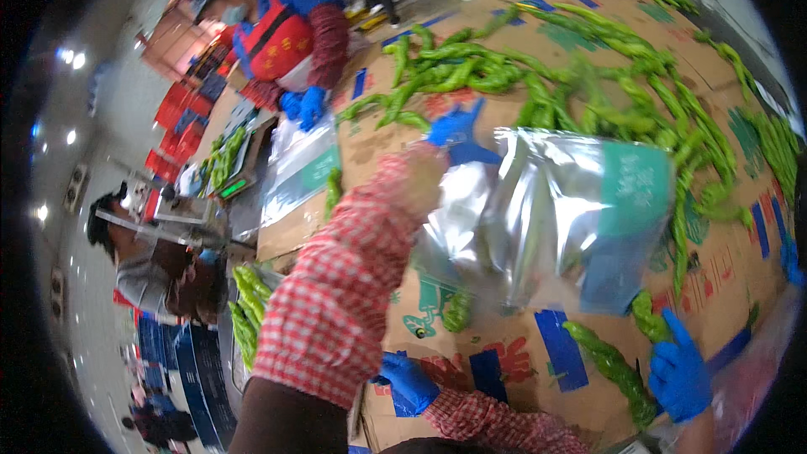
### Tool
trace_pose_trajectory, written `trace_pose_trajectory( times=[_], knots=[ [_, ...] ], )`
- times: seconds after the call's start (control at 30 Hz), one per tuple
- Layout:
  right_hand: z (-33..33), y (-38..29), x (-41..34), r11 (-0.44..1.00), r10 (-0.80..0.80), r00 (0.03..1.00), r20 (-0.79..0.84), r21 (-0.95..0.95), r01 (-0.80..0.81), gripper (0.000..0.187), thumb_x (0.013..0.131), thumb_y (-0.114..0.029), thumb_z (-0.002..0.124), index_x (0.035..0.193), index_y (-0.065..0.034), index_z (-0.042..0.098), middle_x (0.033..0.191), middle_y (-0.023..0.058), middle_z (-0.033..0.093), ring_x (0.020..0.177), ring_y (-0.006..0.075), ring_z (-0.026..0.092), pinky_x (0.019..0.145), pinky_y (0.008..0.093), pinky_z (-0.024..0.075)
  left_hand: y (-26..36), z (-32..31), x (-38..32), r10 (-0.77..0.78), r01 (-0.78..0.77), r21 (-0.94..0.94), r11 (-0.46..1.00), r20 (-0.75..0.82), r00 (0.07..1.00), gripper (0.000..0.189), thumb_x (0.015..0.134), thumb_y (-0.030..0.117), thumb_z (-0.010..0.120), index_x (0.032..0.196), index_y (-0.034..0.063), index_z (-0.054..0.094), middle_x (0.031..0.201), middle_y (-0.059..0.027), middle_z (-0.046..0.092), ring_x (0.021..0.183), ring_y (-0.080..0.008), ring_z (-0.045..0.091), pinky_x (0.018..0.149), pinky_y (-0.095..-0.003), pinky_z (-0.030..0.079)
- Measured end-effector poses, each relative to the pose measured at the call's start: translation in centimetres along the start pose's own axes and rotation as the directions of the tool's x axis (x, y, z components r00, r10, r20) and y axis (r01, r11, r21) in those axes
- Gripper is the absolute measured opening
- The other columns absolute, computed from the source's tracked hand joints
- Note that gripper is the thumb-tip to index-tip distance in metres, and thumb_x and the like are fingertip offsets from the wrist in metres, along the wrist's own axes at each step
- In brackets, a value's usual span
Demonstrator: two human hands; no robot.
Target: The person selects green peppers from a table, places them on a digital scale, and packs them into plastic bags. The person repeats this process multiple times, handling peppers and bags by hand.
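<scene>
My left hand (459,133), blue-gloved below a red checked sleeve, reaches over the cardboard-covered table with its fingers spread, beside the edge of a clear plastic bag (548,208) with a green printed panel. Whether it touches the bag is unclear. Long green peppers (454,69) lie heaped beyond that hand and the bag. Near the table's close edge is my right hand (410,383), blue-gloved, pointing left; its fingertips are partly hidden, so any hold cannot be told. A single pepper (457,312) lies below the bag, and another, long and crooked, (608,369) farther right.
A co-worker's gloved hand (681,378) is at the lower right beside a pepper. Another co-worker in a red apron (284,44) stands across the table by plastic bags (302,164). A scale (236,180) bears peppers at the left; a tray of peppers (251,312) is below it.
</scene>
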State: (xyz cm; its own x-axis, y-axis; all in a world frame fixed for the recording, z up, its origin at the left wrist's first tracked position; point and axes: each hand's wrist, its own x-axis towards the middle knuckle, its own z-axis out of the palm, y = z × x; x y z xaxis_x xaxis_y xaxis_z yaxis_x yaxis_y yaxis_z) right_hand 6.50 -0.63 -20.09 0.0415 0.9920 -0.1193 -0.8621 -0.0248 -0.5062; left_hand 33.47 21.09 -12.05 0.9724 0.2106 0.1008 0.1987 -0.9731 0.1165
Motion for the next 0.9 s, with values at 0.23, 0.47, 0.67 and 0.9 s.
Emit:
trace_pose_trajectory(
  times=[0.23, 0.47, 0.67, 0.9],
  knots=[
    [-0.4, -0.8, -0.5, 0.98, 0.029, 0.999, 0.016, -0.199, -0.026, 0.025, 0.086, -0.02, 0.043, 0.1, -0.0023, 0.055, 0.084, 0.002, 0.057, 0.073, 0.0094, 0.051, 0.068, 0.0238, 0.0415, 1.8, -4.4, -3.3, -0.051, 0.11, -0.133, 0.985, 0.381, 0.923, 0.031, 0.075, 0.034, 0.054, 0.081, 0.0043, 0.06, 0.074, -0.0144, 0.06, 0.067, -0.0261, 0.058, 0.062, -0.0364, 0.046],
    [0.0, -2.4, 0.0, 0.948, 0.039, 0.999, -0.036, -0.313, -0.048, 0.027, 0.086, -0.019, 0.043, 0.102, -0.0009, 0.055, 0.079, 0.0027, 0.057, 0.068, 0.0084, 0.051, 0.063, 0.02, 0.042, 5.1, -13.4, -12.7, -0.393, 0.278, -0.746, 0.605, 0.025, 0.919, 0.031, 0.081, 0.032, 0.049, 0.074, 0.0043, 0.062, 0.06, -0.0044, 0.056, 0.05, -0.0132, 0.051, 0.048, -0.0294, 0.043],
    [-0.9, -0.8, -2.9, 0.775, 0.126, 0.98, -0.155, -0.601, -0.195, 0.024, 0.082, -0.021, 0.051, 0.091, -0.0003, 0.057, 0.079, 0.005, 0.059, 0.064, 0.0122, 0.055, 0.063, 0.0246, 0.0449, 8.8, -5.7, -23.8, -0.662, 0.383, -0.916, 0.118, 0.215, 0.718, 0.029, 0.08, 0.032, 0.049, 0.079, 0.0039, 0.058, 0.06, -0.0049, 0.05, 0.047, -0.0145, 0.048, 0.042, -0.027, 0.04],
    [-1.5, -0.4, -13.8, 0.516, 0.172, 0.98, 0.096, -0.856, -0.006, 0.027, 0.085, -0.017, 0.048, 0.107, -0.0028, 0.054, 0.086, 0.0084, 0.06, 0.075, 0.0145, 0.057, 0.071, 0.0269, 0.0456, 10.8, 3.4, -33.0, -0.637, 0.537, -0.843, -0.041, 0.436, 0.636, 0.05, 0.072, 0.031, 0.061, 0.109, -0.0005, 0.05, 0.092, -0.0169, 0.059, 0.085, -0.0274, 0.056, 0.075, -0.0368, 0.043]
  ],
)
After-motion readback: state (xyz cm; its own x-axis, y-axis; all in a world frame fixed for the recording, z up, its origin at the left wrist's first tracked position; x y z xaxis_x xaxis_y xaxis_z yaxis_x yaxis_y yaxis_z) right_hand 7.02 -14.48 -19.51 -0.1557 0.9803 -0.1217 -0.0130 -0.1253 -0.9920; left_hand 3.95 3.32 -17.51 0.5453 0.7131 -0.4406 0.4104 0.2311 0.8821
